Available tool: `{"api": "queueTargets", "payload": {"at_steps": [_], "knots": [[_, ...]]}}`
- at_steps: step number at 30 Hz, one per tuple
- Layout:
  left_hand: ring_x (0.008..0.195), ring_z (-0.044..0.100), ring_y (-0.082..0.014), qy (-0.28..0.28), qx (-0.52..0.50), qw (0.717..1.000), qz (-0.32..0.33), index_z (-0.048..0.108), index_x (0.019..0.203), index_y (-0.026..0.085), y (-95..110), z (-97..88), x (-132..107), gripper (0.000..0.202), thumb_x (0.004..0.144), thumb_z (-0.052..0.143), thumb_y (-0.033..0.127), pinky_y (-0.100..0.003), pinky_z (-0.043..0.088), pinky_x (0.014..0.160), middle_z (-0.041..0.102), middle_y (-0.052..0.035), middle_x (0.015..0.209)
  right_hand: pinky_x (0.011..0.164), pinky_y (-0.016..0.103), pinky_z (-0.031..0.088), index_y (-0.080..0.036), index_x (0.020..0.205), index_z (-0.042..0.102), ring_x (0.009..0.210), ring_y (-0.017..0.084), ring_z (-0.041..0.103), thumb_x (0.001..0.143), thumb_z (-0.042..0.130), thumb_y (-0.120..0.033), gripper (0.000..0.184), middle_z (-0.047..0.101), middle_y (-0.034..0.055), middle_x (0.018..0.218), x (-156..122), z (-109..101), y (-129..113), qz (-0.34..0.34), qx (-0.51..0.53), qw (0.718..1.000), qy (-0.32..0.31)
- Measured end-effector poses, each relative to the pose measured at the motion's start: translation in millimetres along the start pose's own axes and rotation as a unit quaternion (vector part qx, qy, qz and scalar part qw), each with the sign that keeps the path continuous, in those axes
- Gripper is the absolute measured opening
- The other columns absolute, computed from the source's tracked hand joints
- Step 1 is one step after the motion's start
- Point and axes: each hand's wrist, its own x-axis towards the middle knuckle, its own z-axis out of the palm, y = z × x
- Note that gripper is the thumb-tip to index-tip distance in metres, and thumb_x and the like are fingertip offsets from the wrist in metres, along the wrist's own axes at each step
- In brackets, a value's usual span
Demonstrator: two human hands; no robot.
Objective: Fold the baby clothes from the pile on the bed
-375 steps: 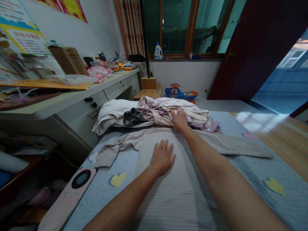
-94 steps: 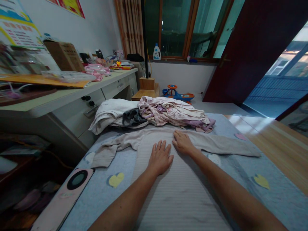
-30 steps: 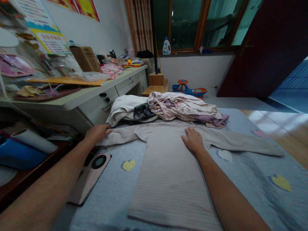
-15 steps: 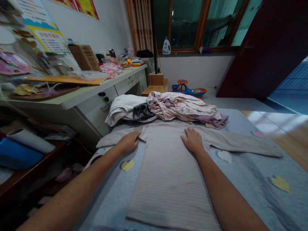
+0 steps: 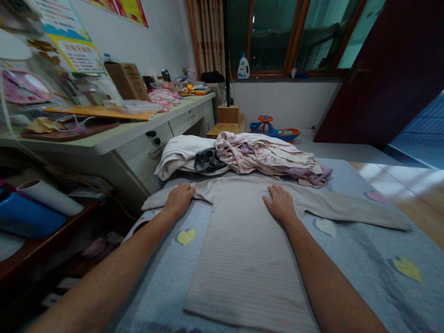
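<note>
A pale grey, finely striped long-sleeved shirt (image 5: 249, 249) lies spread out on the bed, its sleeves stretched to both sides. My left hand (image 5: 179, 200) is on the left sleeve near the shoulder, its fingers curled together over the cloth; the fingertips are partly hidden. On the upper body of the shirt, towards the right shoulder, my right hand (image 5: 280, 202) rests flat with fingers slightly apart. Just beyond the shirt's collar edge sits a heap of clothes (image 5: 263, 152), with a white garment (image 5: 180, 150) and a dark grey piece (image 5: 208, 160) at its left.
The bed has a blue cover (image 5: 360, 263) with heart patterns. A cluttered desk (image 5: 138, 159) runs along the left side, above a low shelf with a blue bin (image 5: 29, 215). Past the bed stand a wooden stool-like piece (image 5: 227, 122) and a blue-and-orange ride-on toy (image 5: 277, 132).
My left hand has moved left along the sleeve, away from the armpit, and the cloth there lies straighter. My right hand stays at the same spot on the shirt.
</note>
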Motion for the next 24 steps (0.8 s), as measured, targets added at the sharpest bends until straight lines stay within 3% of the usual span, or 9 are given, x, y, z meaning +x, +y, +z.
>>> {"api": "queueTargets", "payload": {"at_steps": [7, 14, 18, 20, 24], "knots": [[0.106, 0.057, -0.0325, 0.047, 0.030, 0.998, -0.016, 0.069, 0.100, 0.019, -9, 4.9, -4, 0.032, 0.095, 0.038, 0.015, -0.044, 0.045, 0.086, 0.064, -0.0161, 0.104, 0.114, 0.046, 0.028, -0.017, 0.143, 0.049, 0.142, 0.030, 0.036, 0.099, 0.043, -0.045, 0.053, 0.044, 0.0121, 0.155, 0, 1, 0, 0.002, -0.001, 1.000, 0.008], [0.091, 0.067, -0.0269, -0.068, -0.025, 0.993, -0.092, 0.068, 0.117, 0.021, 3, -5.2, -3, 0.039, 0.094, 0.036, 0.017, -0.037, 0.048, 0.076, 0.065, -0.0127, 0.115, 0.114, 0.046, 0.027, -0.017, 0.143, 0.049, 0.143, 0.030, 0.036, 0.099, 0.042, -0.045, 0.053, 0.043, 0.0115, 0.155, 0, 1, 0, 0.004, 0.002, 1.000, 0.007], [0.099, 0.065, -0.0290, -0.024, -0.031, 0.993, -0.112, 0.062, 0.129, 0.020, 2, -5.7, -4, 0.046, 0.095, 0.031, 0.013, -0.038, 0.048, 0.079, 0.065, -0.0141, 0.122, 0.115, 0.046, 0.026, -0.017, 0.143, 0.049, 0.143, 0.029, 0.036, 0.099, 0.042, -0.045, 0.053, 0.043, 0.0117, 0.155, 0, 1, 0, 0.001, 0.006, 1.000, 0.004], [0.104, 0.063, -0.0308, 0.000, -0.006, 0.995, -0.095, 0.064, 0.125, 0.018, 1, -4.2, -6, 0.045, 0.097, 0.029, 0.013, -0.041, 0.046, 0.085, 0.063, -0.0160, 0.126, 0.115, 0.046, 0.026, -0.016, 0.144, 0.048, 0.142, 0.030, 0.036, 0.099, 0.042, -0.045, 0.054, 0.043, 0.0117, 0.156, 0, 1, 0, 0.001, 0.007, 1.000, 0.005], [0.108, 0.061, -0.0334, -0.012, 0.052, 0.996, -0.068, 0.069, 0.112, 0.015, 3, -1.4, -15, 0.040, 0.096, 0.033, 0.012, -0.045, 0.041, 0.092, 0.066, -0.0181, 0.118, 0.115, 0.047, 0.027, -0.016, 0.144, 0.049, 0.143, 0.030, 0.036, 0.099, 0.043, -0.045, 0.054, 0.043, 0.0117, 0.155, 0, 1, 0, 0.000, 0.006, 1.000, 0.007]]}}
